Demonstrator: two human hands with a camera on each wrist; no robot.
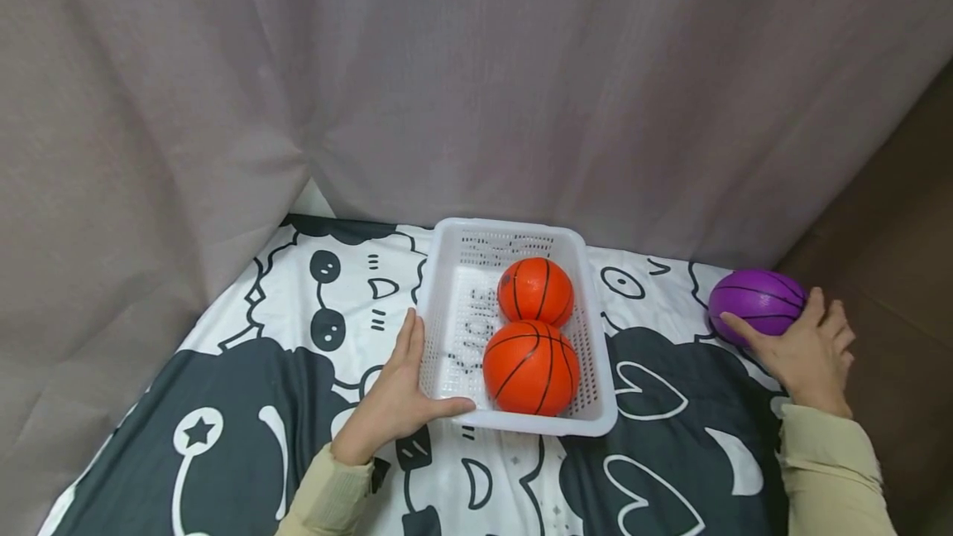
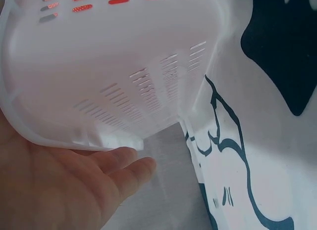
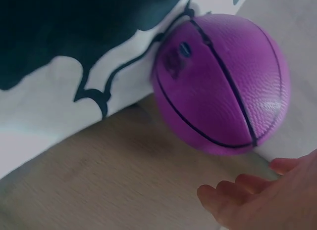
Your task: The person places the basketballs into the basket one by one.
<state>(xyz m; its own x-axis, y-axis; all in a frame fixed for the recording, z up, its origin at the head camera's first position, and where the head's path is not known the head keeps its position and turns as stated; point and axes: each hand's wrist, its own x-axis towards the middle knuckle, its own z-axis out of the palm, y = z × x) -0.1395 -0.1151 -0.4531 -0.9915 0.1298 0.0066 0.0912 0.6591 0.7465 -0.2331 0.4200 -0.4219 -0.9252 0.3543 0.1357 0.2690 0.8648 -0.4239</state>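
Observation:
A white slotted plastic basket (image 1: 596, 337) stands on the patterned cloth with two orange mini basketballs inside, a smaller-looking far ball (image 1: 536, 292) and a near ball (image 1: 531, 367). My left hand (image 1: 390, 404) rests at the basket's near left corner. Its fingers lie straight along the side and its thumb reaches over the near rim. A purple mini basketball (image 1: 758, 304) sits at the cloth's right edge. Beside it is my right hand (image 1: 811, 358), fingers spread and thumb in front of the ball. The right wrist view shows a gap between the fingertips and the purple ball (image 3: 223, 86).
Black-and-white printed cloth (image 1: 298, 420) covers the surface under the basket. A grey-brown curtain (image 1: 476, 89) hangs behind and on the left. On the right, a darker brown cloth (image 1: 901, 313) drops beside the edge near the purple ball.

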